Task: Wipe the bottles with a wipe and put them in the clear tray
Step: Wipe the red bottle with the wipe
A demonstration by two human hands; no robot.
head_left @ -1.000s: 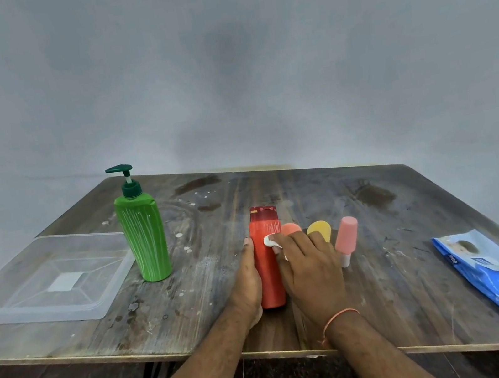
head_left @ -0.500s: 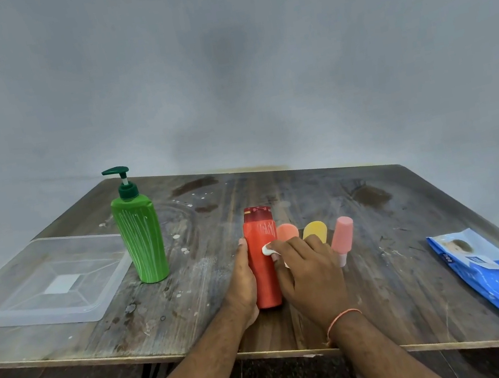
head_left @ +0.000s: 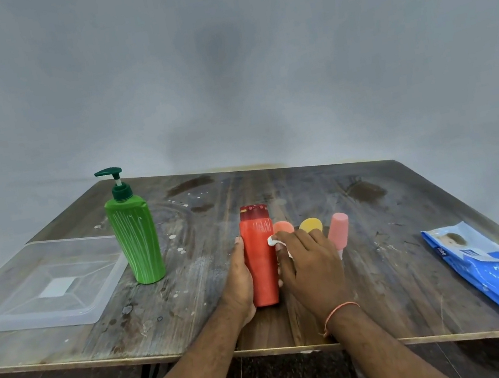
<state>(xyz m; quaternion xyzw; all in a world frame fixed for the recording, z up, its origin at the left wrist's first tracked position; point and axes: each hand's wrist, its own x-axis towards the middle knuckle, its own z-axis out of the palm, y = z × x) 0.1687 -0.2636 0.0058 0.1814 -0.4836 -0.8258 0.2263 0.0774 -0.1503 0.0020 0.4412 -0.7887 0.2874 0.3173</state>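
The clear plastic rectangular tray point(head_left: 43, 286) sits at the left end of the worn wooden counter point(head_left: 381, 232) and holds no bottles; only a pale square shows at its base. Just right of it stands the tall green pump bottle with white streaks and a dark green pump head point(head_left: 135, 237), upright and apart from the tray. Near the front edge stands the upright red plastic bottle with a darker red cap point(head_left: 259, 253); its white lettering is too blurred to read. The left hand point(head_left: 239, 283) grips its left side. The right hand point(head_left: 312, 264) pinches a small white wipe point(head_left: 272, 240) against the bottle's right side. Behind that hand stand 3 small bottles, partly hidden: orange-capped point(head_left: 282, 226), yellow-capped point(head_left: 311, 225) and pink-capped point(head_left: 338, 228). A flat blue wipes pack point(head_left: 489, 270) lies at right, print illegible.
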